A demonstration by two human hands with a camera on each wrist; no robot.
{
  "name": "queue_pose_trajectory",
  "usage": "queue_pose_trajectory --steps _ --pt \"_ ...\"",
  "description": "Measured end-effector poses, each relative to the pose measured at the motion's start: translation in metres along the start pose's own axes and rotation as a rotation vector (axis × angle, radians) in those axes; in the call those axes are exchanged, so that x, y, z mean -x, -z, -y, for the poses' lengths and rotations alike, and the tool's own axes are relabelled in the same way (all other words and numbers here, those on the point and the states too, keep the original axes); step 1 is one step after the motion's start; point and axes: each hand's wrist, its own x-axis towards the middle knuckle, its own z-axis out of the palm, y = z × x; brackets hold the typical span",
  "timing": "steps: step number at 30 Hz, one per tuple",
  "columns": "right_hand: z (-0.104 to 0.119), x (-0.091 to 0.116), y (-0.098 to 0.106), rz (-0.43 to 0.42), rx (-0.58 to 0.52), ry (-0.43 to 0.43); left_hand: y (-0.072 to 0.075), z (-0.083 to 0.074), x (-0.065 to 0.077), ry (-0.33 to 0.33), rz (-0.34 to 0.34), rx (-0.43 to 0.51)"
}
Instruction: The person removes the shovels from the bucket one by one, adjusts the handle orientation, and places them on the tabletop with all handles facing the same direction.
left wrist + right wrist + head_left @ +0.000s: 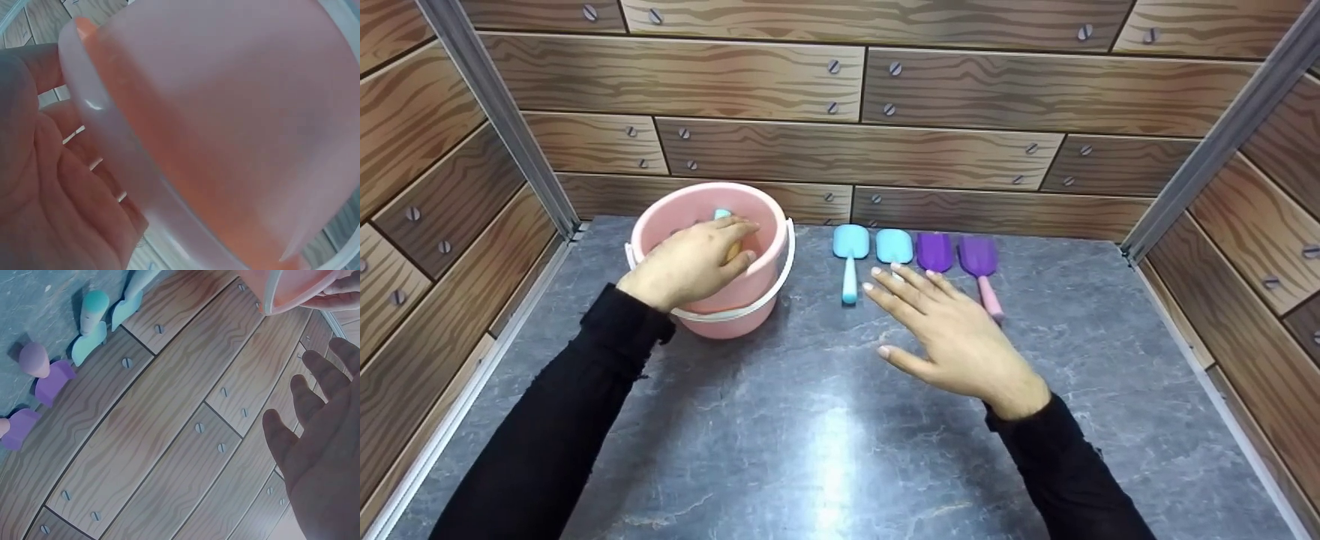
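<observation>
My left hand (690, 259) is over the mouth of a pink bucket (727, 322), its fingers stretched across the opening. In the left wrist view the fingers lie near the bucket's rim (129, 152). Part of a turquoise piece (722, 214) shows inside, beyond the fingers; the rest of the contents is mostly hidden. My right hand (960, 337) hovers palm down with fingers spread and holds nothing. Just beyond it, a turquoise toy shovel (850, 244), another turquoise shovel (894, 246), a purple shovel (934, 251) and a purple shovel with a pink handle (979, 259) lie in a row.
A white handle (787, 262) hangs down the bucket's front. The grey marbled table (780, 435) is bounded by a wood-patterned back wall (945, 161) and side walls, with metal posts (1207, 157) at the corners.
</observation>
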Motion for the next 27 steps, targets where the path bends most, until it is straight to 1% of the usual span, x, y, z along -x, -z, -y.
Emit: queue_pose_trajectory --steps 5,8,12,16,19,27 --pt "0.0 0.0 0.0 0.046 -0.011 0.006 0.0 0.005 -0.001 0.009 0.059 0.072" --pt "0.001 0.001 0.0 0.058 -0.004 0.028 -0.002 0.008 -0.002 0.02 0.093 0.091" --pt "0.002 0.002 0.0 0.07 0.026 0.059 -0.004 0.01 -0.004 0.043 0.144 0.087" --pt "0.004 0.003 -0.001 0.081 0.039 0.083 -0.006 0.012 -0.005 0.096 0.196 0.087" --pt "0.004 0.003 -0.001 0.073 0.039 0.096 -0.006 0.013 -0.007 0.146 0.241 0.084" --pt "0.004 0.001 0.001 0.068 0.05 0.093 -0.002 0.015 -0.01 0.264 0.379 0.06"
